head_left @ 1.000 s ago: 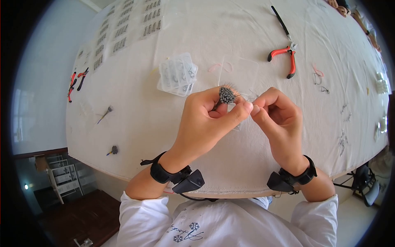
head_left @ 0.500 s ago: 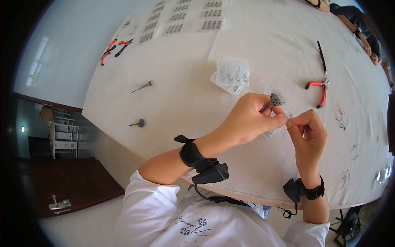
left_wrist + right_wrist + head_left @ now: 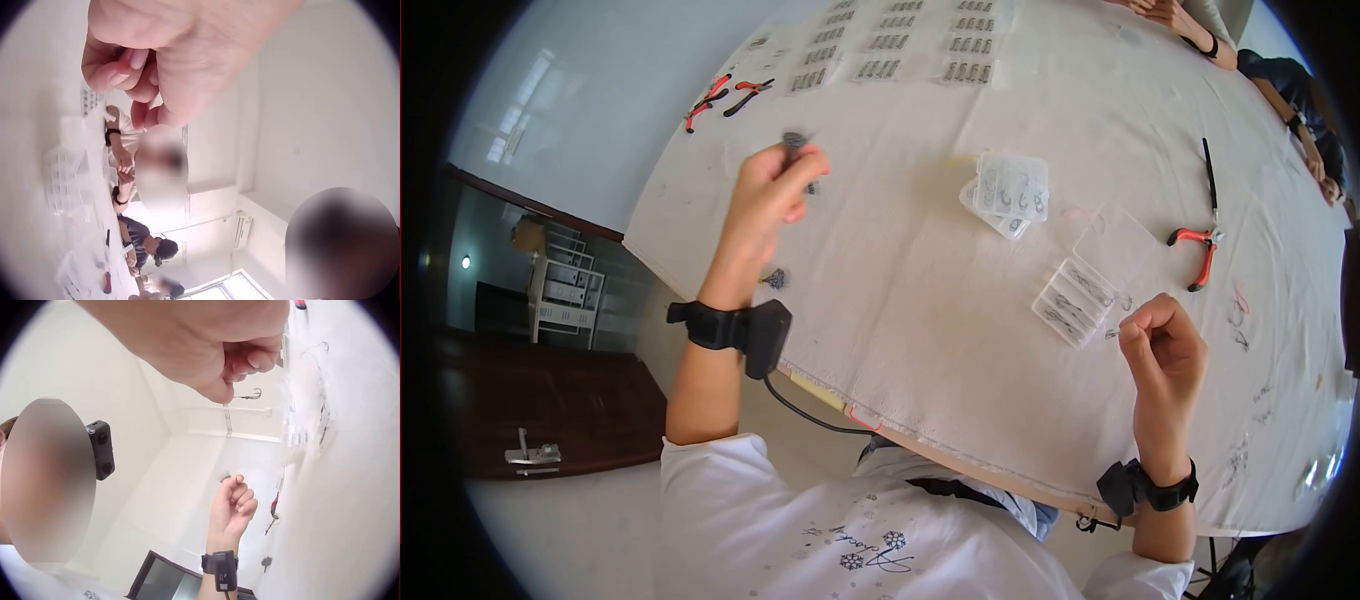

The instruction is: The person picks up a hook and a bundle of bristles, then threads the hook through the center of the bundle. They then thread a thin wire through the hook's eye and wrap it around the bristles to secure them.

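Note:
My left hand (image 3: 765, 200) is raised over the left of the table. Between its thumb and fingers it grips a bundle of thin stems with dark grey heads (image 3: 794, 139), mostly hidden by the hand. Another such bundle (image 3: 811, 187) shows partly behind the fingers, and a third (image 3: 774, 278) lies beside the forearm. My right hand (image 3: 1168, 350) pinches a small fishing hook (image 3: 252, 395) by its shank, the bend pointing away from the fingertips. Just left of that hand stands an open clear box (image 3: 1040, 308) whose compartments hold several hooks.
Closed clear boxes (image 3: 1010, 190) are stacked behind the open one. Red-handled pliers (image 3: 1197, 258) and a black-handled tool (image 3: 1208, 175) lie at right. More pliers (image 3: 748, 97) and rows of packed small parts (image 3: 968, 72) are at the back. Other people's hands (image 3: 1162, 14) rest at the far edge.
My hands have come apart. The left has swung far left with the grey-headed bundle; the right stays by the open box, now uncovered. The head view has turned left.

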`<state>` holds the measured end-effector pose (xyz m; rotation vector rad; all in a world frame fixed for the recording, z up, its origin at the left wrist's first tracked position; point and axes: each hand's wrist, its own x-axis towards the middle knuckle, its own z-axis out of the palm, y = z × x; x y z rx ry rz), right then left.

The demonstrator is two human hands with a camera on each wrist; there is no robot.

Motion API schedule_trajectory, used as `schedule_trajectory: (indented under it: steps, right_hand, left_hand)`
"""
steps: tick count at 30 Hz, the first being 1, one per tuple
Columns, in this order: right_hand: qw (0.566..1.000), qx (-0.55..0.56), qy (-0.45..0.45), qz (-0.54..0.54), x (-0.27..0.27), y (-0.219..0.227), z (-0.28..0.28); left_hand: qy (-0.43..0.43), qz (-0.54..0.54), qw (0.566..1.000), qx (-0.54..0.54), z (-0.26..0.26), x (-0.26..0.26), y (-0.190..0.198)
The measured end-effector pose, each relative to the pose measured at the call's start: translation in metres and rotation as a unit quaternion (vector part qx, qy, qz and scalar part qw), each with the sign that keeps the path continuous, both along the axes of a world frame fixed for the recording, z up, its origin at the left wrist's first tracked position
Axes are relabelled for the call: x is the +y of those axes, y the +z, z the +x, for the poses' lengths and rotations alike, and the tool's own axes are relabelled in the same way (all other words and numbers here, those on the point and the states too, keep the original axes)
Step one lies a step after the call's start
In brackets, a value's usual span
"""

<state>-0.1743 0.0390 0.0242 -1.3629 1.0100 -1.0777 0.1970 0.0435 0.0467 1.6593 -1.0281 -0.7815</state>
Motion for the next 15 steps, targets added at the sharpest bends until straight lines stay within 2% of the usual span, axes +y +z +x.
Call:
schedule_trajectory:
  steps: [3,6,10,15]
  right_hand:
    - [0.999,-0.009,0.018,0.027,0.002,0.010,-0.001]
    - [0.999,-0.004,0.023,0.040,0.002,0.013,0.000]
    - [0.997,0.002,0.032,0.064,0.003,0.018,0.001]
    - [0.995,-0.005,0.034,0.089,0.004,0.016,0.007]
  left_hand:
    - [0.083,0.008,0.993,-0.078,0.067,0.009,0.005]
    - [0.164,0.048,0.968,-0.181,0.140,0.017,-0.003]
    - [0.214,0.080,0.935,-0.270,0.231,0.031,-0.022]
    - [0.255,0.133,0.903,-0.319,0.288,0.039,-0.039]
